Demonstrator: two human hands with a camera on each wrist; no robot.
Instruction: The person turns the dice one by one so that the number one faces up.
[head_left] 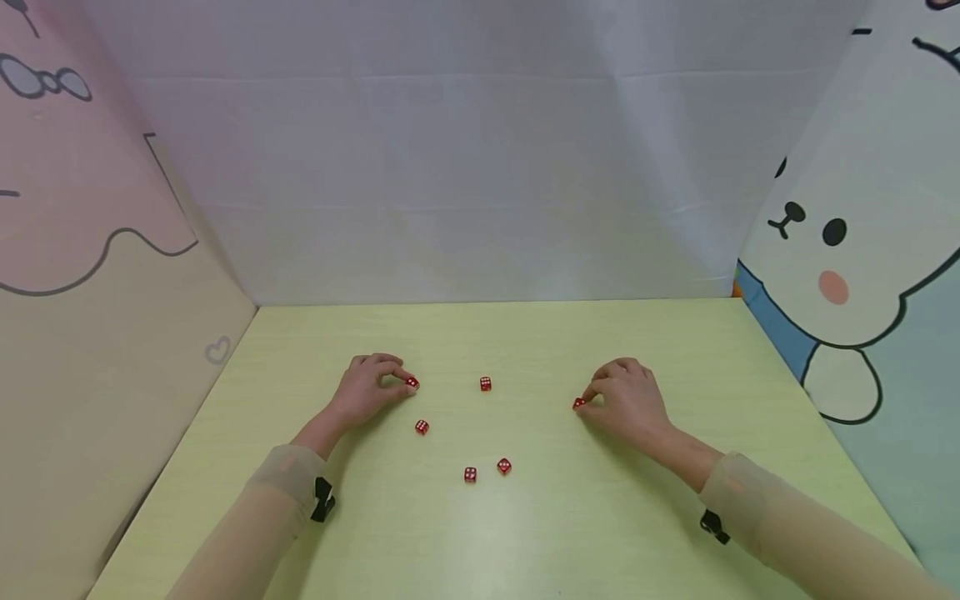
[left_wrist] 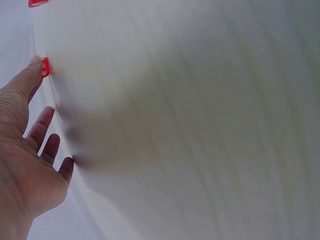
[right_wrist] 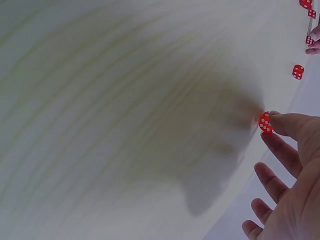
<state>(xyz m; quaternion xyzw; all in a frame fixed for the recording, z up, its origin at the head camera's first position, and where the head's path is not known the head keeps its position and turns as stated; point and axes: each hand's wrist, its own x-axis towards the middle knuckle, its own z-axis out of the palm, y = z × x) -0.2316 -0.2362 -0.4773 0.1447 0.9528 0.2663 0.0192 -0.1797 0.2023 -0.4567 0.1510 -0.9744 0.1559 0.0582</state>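
Note:
My left hand [head_left: 369,389] pinches a red die [head_left: 412,382] between thumb and fingertips, at the left of the table. In the left wrist view that die [left_wrist: 45,67] shows beside the thumb. Over on the right, my right hand [head_left: 628,402] holds another red die [head_left: 579,403] between thumb and index finger; the right wrist view shows this die [right_wrist: 266,122] with white pips facing the camera. Between the hands lies a red die [head_left: 485,383]. One more die [head_left: 422,427] sits just below the left hand, and nearer the front are two dice [head_left: 470,474], [head_left: 504,466] close together.
The pale yellow table [head_left: 600,533] ends at a white cloth wall [head_left: 480,183] behind. Printed panels with cartoon figures stand at the left [head_left: 97,208] and right [head_left: 847,275]. Both sleeves carry a small black clip [head_left: 322,500] near the cuff.

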